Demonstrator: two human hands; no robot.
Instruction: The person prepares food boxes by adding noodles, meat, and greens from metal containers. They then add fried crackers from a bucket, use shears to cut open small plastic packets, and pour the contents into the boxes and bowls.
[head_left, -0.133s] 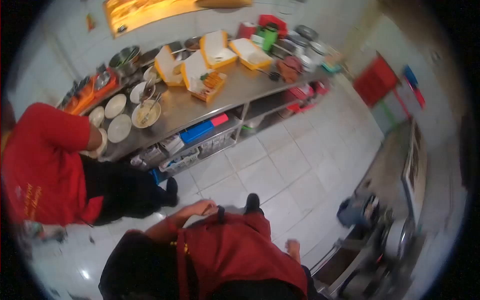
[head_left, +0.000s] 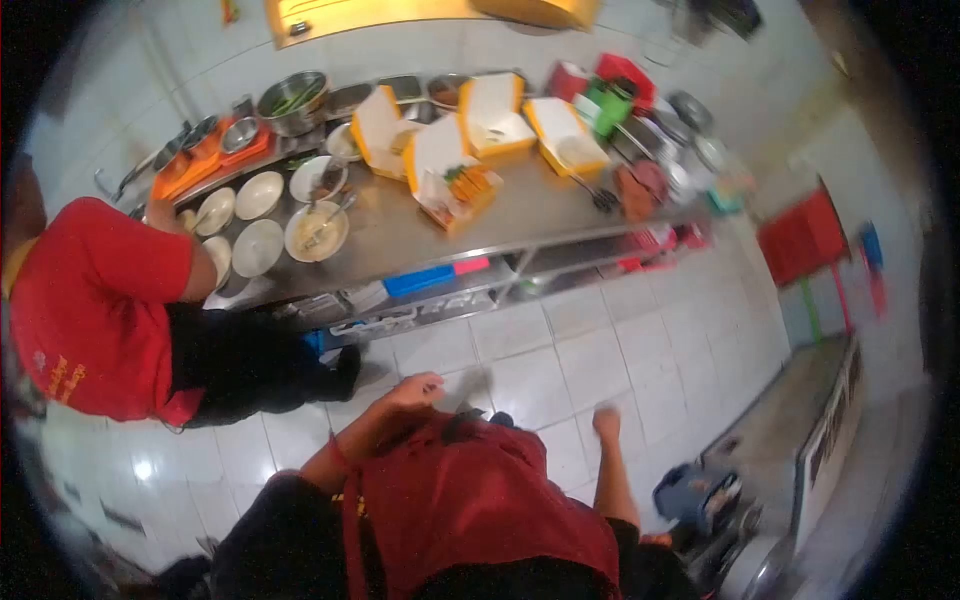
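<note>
My left hand point(head_left: 415, 388) hangs over the white tiled floor in front of my red apron point(head_left: 480, 500), fingers loosely apart and holding nothing. My right hand point(head_left: 605, 420) is stretched forward and down on the right, blurred, also with nothing in it. Both hands are well short of the steel counter point(head_left: 400, 245). On that counter lie several open yellow takeaway boxes point(head_left: 455, 175), one holding food, and several white bowls point(head_left: 318, 230).
A co-worker in a red shirt point(head_left: 95, 310) stands at the counter's left end, close to my left side. An orange tray point(head_left: 200, 160) and metal pots sit at the back. Crates fill the shelf under the counter. A red stool point(head_left: 805, 235) and a steel appliance point(head_left: 800, 440) stand on the right.
The view has swung left and tilted. My right hand has lifted forward from beside my hip. My left hand has risen slightly.
</note>
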